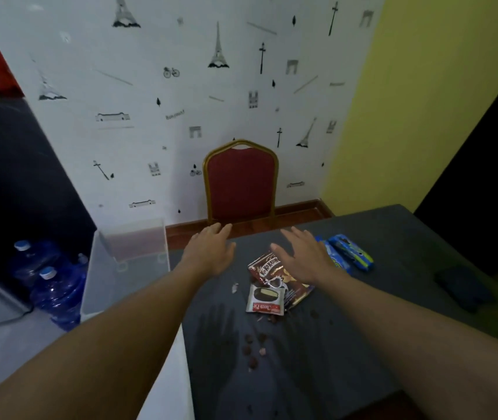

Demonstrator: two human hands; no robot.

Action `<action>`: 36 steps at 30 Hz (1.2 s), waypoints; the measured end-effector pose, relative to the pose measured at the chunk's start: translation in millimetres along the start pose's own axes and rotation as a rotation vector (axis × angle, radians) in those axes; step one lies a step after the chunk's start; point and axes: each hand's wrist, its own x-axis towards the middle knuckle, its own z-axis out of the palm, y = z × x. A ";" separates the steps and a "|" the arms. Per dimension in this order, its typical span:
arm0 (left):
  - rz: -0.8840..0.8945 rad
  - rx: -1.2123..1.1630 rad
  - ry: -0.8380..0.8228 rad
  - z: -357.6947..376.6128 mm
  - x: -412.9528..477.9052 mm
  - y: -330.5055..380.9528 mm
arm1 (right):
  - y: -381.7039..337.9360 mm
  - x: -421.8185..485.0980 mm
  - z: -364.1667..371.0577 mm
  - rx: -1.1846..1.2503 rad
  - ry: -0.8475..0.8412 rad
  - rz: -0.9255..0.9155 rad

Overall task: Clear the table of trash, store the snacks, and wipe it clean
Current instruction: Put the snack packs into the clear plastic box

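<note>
On the dark grey table [393, 268] lie a brown Koko Krunch packet [267, 266] and, just in front of it, a white Choco Pie wrapper [264, 300]. Two blue snack packs [352, 253] sit further right. Brown cereal crumbs [253, 348] are scattered near the front edge. My left hand [211, 251] hovers flat over the table's left side, fingers straight, holding nothing. Stretched out above the brown packet, my right hand [303, 259] has spread fingers and holds nothing.
A clear plastic bin [126, 268] stands left of the table. Blue water bottles [51, 286] stand on the floor further left. A red chair [240, 183] faces the far edge. A dark cloth [463, 289] lies at the table's right.
</note>
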 end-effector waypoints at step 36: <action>-0.221 -0.120 -0.359 162.1 81.6 83.7 | 171.8 103.2 73.3 0.075 -0.244 -0.032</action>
